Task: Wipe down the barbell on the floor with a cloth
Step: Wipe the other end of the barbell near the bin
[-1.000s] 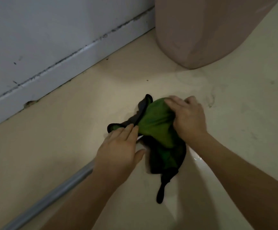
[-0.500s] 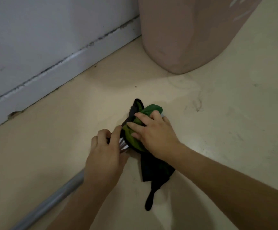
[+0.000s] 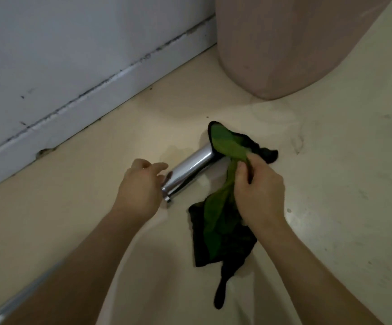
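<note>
Right hand (image 3: 258,191) pinches the green cloth (image 3: 223,207) draped over the barbell (image 3: 188,170) end, left hand (image 3: 141,186) loosely open, fingers touching the chrome sleeve.

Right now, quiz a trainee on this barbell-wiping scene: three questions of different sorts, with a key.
1. True or false: the right hand grips the green and black cloth.
2. Which end of the cloth covers the chrome barbell sleeve: A) the far end, B) the near end?
3. Fill in: the left hand is at the sleeve's ___ end, the one closer to the person.

Key: 1 true; 2 A; 3 near.
</note>
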The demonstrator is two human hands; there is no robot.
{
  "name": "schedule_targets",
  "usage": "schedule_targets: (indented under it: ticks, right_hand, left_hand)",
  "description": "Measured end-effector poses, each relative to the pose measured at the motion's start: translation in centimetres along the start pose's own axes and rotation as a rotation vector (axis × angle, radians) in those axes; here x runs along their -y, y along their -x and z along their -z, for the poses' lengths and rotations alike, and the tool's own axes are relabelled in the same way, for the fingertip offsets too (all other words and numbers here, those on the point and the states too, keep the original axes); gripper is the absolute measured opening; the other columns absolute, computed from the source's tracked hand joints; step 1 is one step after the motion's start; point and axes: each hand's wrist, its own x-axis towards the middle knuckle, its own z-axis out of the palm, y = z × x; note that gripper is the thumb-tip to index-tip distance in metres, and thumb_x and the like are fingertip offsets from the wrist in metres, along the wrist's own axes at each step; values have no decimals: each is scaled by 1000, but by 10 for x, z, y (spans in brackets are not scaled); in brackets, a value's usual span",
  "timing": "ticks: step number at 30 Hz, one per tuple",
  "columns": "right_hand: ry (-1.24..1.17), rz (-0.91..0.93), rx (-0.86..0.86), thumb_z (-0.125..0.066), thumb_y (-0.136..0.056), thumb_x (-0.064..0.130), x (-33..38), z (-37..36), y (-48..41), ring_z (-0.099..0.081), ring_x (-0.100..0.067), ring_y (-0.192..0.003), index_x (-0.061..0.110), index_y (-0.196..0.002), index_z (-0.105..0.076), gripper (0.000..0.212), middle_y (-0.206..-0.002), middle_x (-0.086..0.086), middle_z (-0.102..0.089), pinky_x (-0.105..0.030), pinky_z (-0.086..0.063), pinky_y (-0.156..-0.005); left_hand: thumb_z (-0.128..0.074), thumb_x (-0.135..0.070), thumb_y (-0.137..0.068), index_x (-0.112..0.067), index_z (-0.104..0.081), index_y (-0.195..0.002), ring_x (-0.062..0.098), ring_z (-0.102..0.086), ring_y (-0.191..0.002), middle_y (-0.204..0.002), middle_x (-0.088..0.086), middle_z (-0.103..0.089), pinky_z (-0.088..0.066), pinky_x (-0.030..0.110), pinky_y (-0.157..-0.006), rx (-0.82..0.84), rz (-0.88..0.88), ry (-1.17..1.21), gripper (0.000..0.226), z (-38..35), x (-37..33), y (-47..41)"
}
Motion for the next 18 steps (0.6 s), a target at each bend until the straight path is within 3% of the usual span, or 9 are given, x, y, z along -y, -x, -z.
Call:
schedule_targets:
  ticks: [1, 3, 5, 7, 10, 12, 14, 16, 18]
  right_hand:
    - [-4, 2, 27, -46, -96, 16, 11, -8, -7, -58, -15, -71, 11, -122, -54, 28, -89, -6, -64, -29, -47, -64]
    - [62, -38, 186, -45, -94, 10, 26, -40, -18, -57, -23, -96, 12, -147, -19, 60, -120, -15, -57, -32, -47, -82]
    - [109, -159, 337, -43, -93, 13, 42, -76, -13, -56, -31, -104, 22, -149, 9, 77, -130, -21, -48, -40, -46, -88]
    - [122, -210, 429, -43, -96, 25, 54, -103, 11, -58, -29, -101, 26, -145, 22, 81, -127, -18, -50, -43, -48, -87]
    - [134, 14, 491, -48, -94, 17, 61, -108, 45, -61, -25, -90, 18, -149, 12, 81, -113, -12, -60, -36, -49, -76]
    - [112, 144, 519, -49, -91, 10, 60, -85, 40, -61, -24, -84, 14, -148, -20, 64, -101, -11, -64, -36, -52, -76]
    - [66, 157, 420, -49, -91, 10, 60, -55, 13, -60, -20, -80, 14, -135, -47, 44, -94, -6, -66, -36, -53, -78]
    - [114, 81, 301, -45, -91, 9, 54, -45, -24, -58, -20, -88, 20, -143, -36, 54, -107, -3, -62, -35, -50, -82]
    - [317, 81, 390, -44, -91, 8, 58, -54, -32, -54, -28, -111, 24, -150, -20, 65, -144, -9, -40, -36, -45, -88]
  left_hand:
    - [-49, -20, -93, -16, -62, -119, 34, -57, -97, -108, 16, -58, -43, 35, -83, -4, 47, -4, 30, -1, 0, -1]
    - [-54, -27, -91, -17, -59, -117, 32, -58, -93, -103, 11, -61, -43, 36, -77, -5, 50, -23, 28, -3, 1, 1]
    - [-57, -24, -87, -14, -57, -104, 33, -58, -84, -95, 9, -58, -43, 36, -68, 26, -20, -38, 20, -6, 3, 4]
    - [-55, -21, -87, -13, -53, -97, 31, -56, -77, -89, 8, -53, -40, 34, -62, 68, -26, -30, 13, -6, 8, 2]
    - [-50, -21, -90, -16, -54, -104, 29, -56, -75, -86, 8, -53, -46, 37, -64, 147, -38, -5, 16, -4, 17, -8]
    - [-50, -18, -88, -17, -54, -109, 30, -57, -78, -89, 8, -56, -49, 43, -72, 211, -64, -20, 22, -3, 25, -14]
    - [-51, -17, -86, -17, -52, -110, 31, -58, -84, -95, 7, -58, -49, 46, -75, 243, -66, -38, 24, -1, 31, -16]
    - [-51, -18, -87, -15, -49, -112, 34, -57, -89, -101, 8, -56, -49, 47, -77, 236, -69, -66, 26, -2, 32, -16]
    - [-49, -21, -89, -13, -46, -114, 36, -56, -90, -101, 10, -51, -48, 48, -77, 258, -63, -117, 26, -4, 27, -18]
